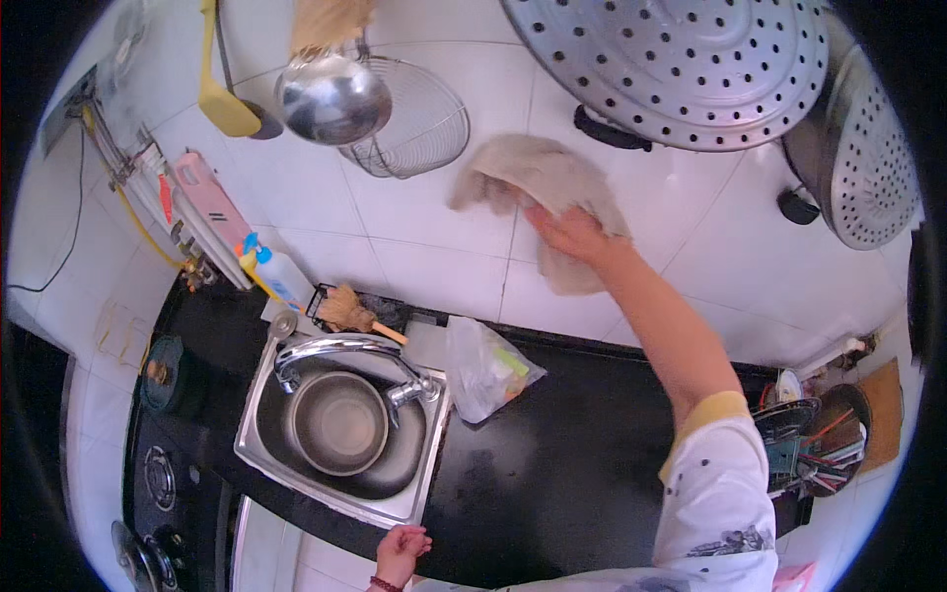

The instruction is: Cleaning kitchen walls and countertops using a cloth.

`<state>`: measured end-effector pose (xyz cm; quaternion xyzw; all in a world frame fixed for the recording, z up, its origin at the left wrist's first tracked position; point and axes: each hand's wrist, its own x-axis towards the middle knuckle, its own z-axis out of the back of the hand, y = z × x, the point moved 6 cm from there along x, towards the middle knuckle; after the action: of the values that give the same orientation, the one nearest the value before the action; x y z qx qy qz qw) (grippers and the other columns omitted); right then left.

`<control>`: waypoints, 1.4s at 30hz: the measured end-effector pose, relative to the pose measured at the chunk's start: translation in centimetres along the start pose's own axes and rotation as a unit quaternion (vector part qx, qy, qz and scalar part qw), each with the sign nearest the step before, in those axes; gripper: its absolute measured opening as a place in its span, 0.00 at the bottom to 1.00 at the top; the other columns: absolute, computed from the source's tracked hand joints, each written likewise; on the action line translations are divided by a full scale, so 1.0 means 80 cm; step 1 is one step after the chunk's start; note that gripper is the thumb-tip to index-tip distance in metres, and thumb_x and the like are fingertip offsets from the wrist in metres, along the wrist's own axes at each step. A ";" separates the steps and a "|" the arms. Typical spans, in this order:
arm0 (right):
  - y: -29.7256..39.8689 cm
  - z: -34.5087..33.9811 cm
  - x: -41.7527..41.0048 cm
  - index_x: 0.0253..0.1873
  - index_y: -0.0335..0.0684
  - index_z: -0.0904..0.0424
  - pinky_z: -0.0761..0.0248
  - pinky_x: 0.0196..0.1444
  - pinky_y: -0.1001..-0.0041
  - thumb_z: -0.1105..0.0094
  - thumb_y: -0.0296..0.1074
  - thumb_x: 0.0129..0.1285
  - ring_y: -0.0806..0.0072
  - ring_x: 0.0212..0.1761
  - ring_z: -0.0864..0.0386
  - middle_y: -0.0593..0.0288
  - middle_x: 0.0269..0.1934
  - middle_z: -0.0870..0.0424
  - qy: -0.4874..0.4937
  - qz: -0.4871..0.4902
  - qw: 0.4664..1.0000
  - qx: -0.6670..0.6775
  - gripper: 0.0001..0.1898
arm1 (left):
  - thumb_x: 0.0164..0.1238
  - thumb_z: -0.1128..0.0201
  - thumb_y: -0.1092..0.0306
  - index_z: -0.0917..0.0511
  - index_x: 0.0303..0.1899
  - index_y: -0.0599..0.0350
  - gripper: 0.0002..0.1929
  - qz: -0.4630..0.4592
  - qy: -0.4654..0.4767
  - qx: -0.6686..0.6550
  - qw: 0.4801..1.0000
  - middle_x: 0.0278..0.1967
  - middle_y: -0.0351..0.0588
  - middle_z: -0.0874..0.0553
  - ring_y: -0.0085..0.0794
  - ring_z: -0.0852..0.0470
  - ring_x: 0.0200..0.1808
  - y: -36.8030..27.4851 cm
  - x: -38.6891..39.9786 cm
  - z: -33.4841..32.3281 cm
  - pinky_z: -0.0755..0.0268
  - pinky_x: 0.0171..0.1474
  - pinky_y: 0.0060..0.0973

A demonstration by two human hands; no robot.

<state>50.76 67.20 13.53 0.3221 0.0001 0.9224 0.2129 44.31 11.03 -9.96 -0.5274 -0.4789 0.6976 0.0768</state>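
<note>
My right hand [568,234] is stretched out to the white tiled wall [444,259] with a beige cloth [547,174] in its grip. The cloth spreads above the fingers and hangs below them, partly blurred; it lies over or just in front of the tiles. Low in the view, my left hand [403,549] is beside the front right corner of the stainless steel sink [336,510]. Its fingers are curled, and nothing shows in them. A metal pot [340,422] sits in the sink under the chrome faucet [340,344].
Perforated steamer trays [688,81], a ladle [333,100] and a wire strainer [429,118] hang on the wall. A plastic bag [481,370] lies on the black countertop [562,459]. Behind the sink are a spray bottle [285,277] and a brush [348,311]. Dishes [788,418] stand at right.
</note>
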 end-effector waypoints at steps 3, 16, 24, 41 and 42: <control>-0.028 -0.119 -0.001 0.57 0.44 0.22 0.35 0.64 0.59 0.55 0.35 0.71 0.54 0.60 0.26 0.53 0.58 0.21 0.216 -0.188 0.955 0.080 0.15 | 0.72 0.41 0.75 0.23 0.48 0.64 0.07 -0.075 0.012 -0.013 0.997 0.36 0.49 0.14 0.27 0.15 0.37 -0.016 0.004 -0.014 0.20 0.44 0.24; 0.059 0.005 -0.051 0.74 0.45 0.40 0.55 0.78 0.70 0.53 0.46 0.74 0.68 0.76 0.43 0.60 0.75 0.40 0.365 -0.119 0.902 0.198 0.28 | 0.71 0.42 0.76 0.23 0.47 0.62 0.07 -0.009 0.011 0.017 1.000 0.36 0.47 0.14 0.27 0.14 0.38 0.063 0.012 0.055 0.19 0.43 0.23; 0.141 -0.174 0.092 0.77 0.45 0.48 0.59 0.80 0.67 0.57 0.42 0.76 0.67 0.79 0.50 0.59 0.77 0.46 0.269 -0.066 0.714 0.643 0.28 | 0.71 0.41 0.75 0.23 0.46 0.63 0.06 -0.024 -0.008 -0.061 0.998 0.36 0.48 0.14 0.28 0.14 0.38 0.033 0.054 0.090 0.20 0.43 0.23; 0.225 -0.321 0.089 0.68 0.44 0.30 0.45 0.74 0.66 0.48 0.37 0.69 0.66 0.71 0.35 0.58 0.68 0.29 0.260 0.251 0.924 0.122 0.23 | 0.71 0.43 0.75 0.24 0.46 0.63 0.06 -0.002 -0.117 -0.139 0.983 0.36 0.48 0.15 0.28 0.14 0.38 0.052 0.062 0.164 0.19 0.43 0.25; 0.252 -0.283 0.085 0.68 0.44 0.30 0.45 0.74 0.66 0.48 0.37 0.69 0.66 0.71 0.35 0.58 0.68 0.29 0.262 0.253 0.923 0.125 0.23 | 0.71 0.43 0.75 0.24 0.46 0.63 0.06 -0.006 -0.111 -0.113 0.987 0.35 0.48 0.15 0.28 0.14 0.38 0.051 0.057 0.160 0.19 0.43 0.24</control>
<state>24.65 54.65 2.40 0.0827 0.0898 0.9895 -0.0777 33.60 4.11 -16.25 -0.4490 -0.5630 0.6931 -0.0327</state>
